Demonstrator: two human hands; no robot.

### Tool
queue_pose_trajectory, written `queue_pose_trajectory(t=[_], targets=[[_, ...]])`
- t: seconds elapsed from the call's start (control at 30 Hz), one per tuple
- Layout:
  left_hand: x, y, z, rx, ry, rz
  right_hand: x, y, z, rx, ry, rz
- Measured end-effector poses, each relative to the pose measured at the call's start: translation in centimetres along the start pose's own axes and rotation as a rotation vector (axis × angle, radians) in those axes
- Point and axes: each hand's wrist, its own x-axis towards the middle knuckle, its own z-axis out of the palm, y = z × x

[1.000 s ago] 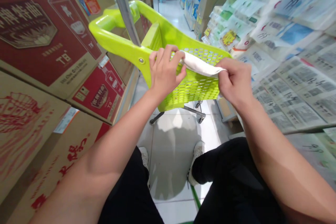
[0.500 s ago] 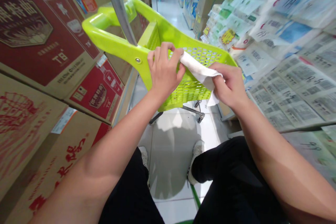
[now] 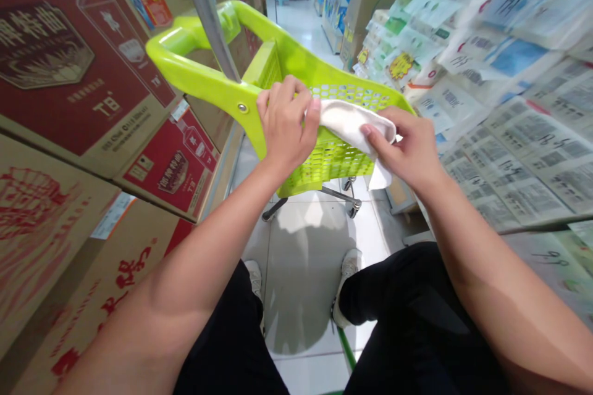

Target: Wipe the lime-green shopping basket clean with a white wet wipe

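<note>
A lime-green plastic shopping cart (image 3: 296,68) stands in front of me, its handle toward the left. My left hand (image 3: 287,120) is closed over the near rim of the basket, its thumb beside the left end of a white cloth (image 3: 347,120). The cloth lies along the rim between my two hands, with a loose corner hanging below the right one. My right hand (image 3: 407,142) grips the cloth's right end, thumb on the near side and fingers partly hidden behind it. Whether the left fingertips also pinch the cloth is hidden.
Stacked cardboard cartons (image 3: 167,166) line the left side close to the cart. On the right, a shelf of packaged tissues (image 3: 523,154) reaches close to my right arm. A metal pole (image 3: 206,9) rises by the cart handle. My feet stand on the tiled floor (image 3: 301,284).
The cloth shows wider and flatter between my hands. My right thumb has stretched out leftward along it. The left fingers have shifted slightly on the rim, while the cart stays put.
</note>
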Motion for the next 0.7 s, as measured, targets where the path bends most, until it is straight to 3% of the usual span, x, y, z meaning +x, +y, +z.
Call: queue_pose_trajectory(t=[0.13,0.2,0.3,0.47,0.6,0.7], targets=[[0.0,-0.7,-1.2,-0.021,-0.041,0.088,-0.1,0.2,-0.9,0.222,-0.195,-0.084],[0.0,-1.0,-1.9,-0.02,-0.086,0.11,-0.2,0.4,-0.4,0.289,-0.164,-0.078],[0.1,-1.3,-2.5,-0.003,-0.129,0.136,-0.1,0.8,1.5,0.165,-0.045,-0.053],[1.0,-1.1,-1.5,0.06,-0.143,0.129,1.2,1.7,5.6,-0.056,-0.014,-0.08],[2.2,-0.4,-1.2,0.051,-0.146,0.05,3.0,0.9,8.1,-0.141,-0.038,-0.035],[2.4,-0.2,-1.3,0.038,-0.139,0.048,3.9,-0.6,9.2,-0.267,-0.145,0.088]])
